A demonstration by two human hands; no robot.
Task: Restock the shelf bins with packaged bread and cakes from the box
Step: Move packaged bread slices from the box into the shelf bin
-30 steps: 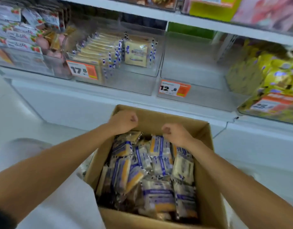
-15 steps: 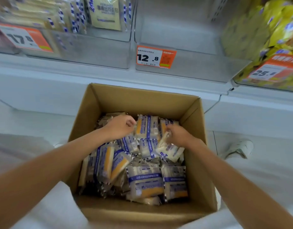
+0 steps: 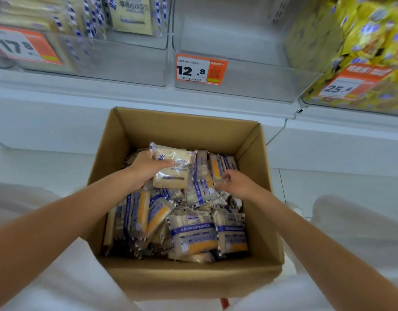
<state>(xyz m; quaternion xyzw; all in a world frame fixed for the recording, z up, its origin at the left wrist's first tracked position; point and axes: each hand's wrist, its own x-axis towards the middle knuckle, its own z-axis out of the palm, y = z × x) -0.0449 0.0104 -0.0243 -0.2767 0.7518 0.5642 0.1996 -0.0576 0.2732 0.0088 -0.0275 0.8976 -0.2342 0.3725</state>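
Observation:
An open cardboard box sits on the floor below the shelf, filled with several blue-and-white bread packs. My left hand grips one bread pack, raised face-up above the pile at the box's far side. My right hand pinches the lower edge of another pack that stands upright against the far wall. Straight above the box a clear shelf bin with a 12.8 price tag has nothing in it.
To the left, a clear bin with a 17.8 tag holds upright bread packs. A bin of yellow packs with a 25 tag stands at the right. The white shelf ledge juts out above the box. My knees in white flank the box.
My left hand has pulled one bread pack up out of the pile and turned it face-up. My right hand has shifted right onto an upright pack. The view has tilted down and closer.

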